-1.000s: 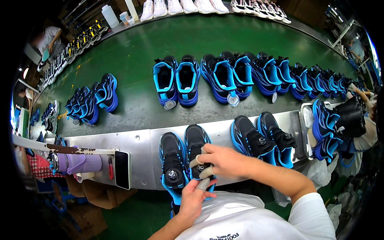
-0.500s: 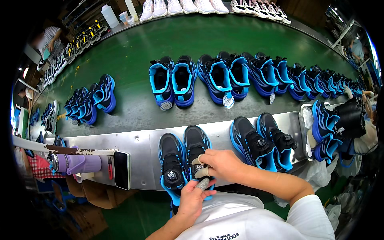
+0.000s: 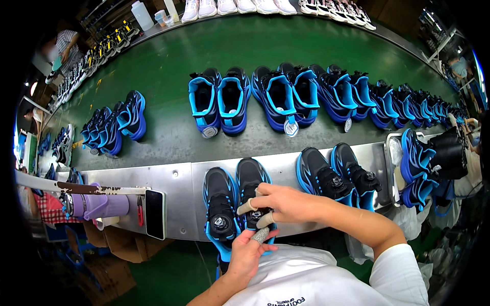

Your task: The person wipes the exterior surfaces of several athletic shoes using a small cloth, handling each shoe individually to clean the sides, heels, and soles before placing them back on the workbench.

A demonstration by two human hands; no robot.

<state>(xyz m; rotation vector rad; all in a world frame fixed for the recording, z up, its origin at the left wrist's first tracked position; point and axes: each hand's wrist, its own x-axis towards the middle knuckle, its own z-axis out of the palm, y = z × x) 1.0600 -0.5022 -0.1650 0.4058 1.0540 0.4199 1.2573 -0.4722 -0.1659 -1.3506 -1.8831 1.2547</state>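
Note:
A pair of black and blue sneakers stands side by side on the metal ledge in front of me, toes pointing away. My left hand (image 3: 246,257), a grey cover on one finger, is closed on the heel collar of the right-hand sneaker (image 3: 250,172). Over that sneaker's tongue is my right hand (image 3: 280,203), with beige covers on two fingertips. Those fingertips touch the upper on either side of its round dial (image 3: 256,216). The left-hand sneaker (image 3: 219,196) stands beside it, untouched, its own dial showing.
Another sneaker pair (image 3: 334,176) stands to the right, near a metal tray (image 3: 392,153). Rows of similar shoes (image 3: 232,99) line the green table (image 3: 168,66). At left lie a phone (image 3: 155,214), red snips (image 3: 140,211) and a purple bottle (image 3: 107,206) by a painted bar (image 3: 97,188).
My right hand's covered fingertips have spread further apart around the dial, one shifting left. My left hand keeps its hold at the heel. The shoes stay in place.

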